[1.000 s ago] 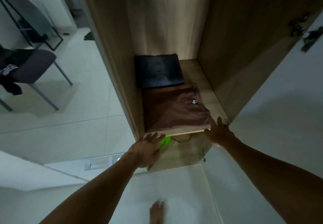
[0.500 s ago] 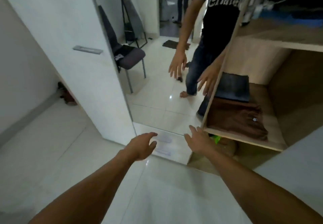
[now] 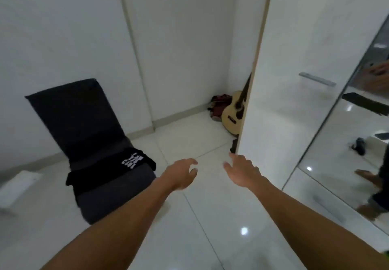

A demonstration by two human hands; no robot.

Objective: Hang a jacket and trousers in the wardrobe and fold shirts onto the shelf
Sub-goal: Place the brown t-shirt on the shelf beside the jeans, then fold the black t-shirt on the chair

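Now we reach for the black shirt (image 3: 109,169), draped over the seat of the dark chair (image 3: 84,135) to our left. We judge it best taken by both shoulders so it lifts flat for folding. Left hand (image 3: 182,173) extends forward, fingers loosely curled, holding nothing; right hand (image 3: 244,172) is spread and empty near the wardrobe door (image 3: 290,80).

White walls (image 3: 63,27) meet a glossy white tiled floor (image 3: 210,217) that mirrors a ceiling light. A dark chair (image 3: 80,122) stands at left. In the far corner an acoustic guitar (image 3: 233,116) leans, partly behind a white door (image 3: 294,48) with a metal handle (image 3: 316,78).
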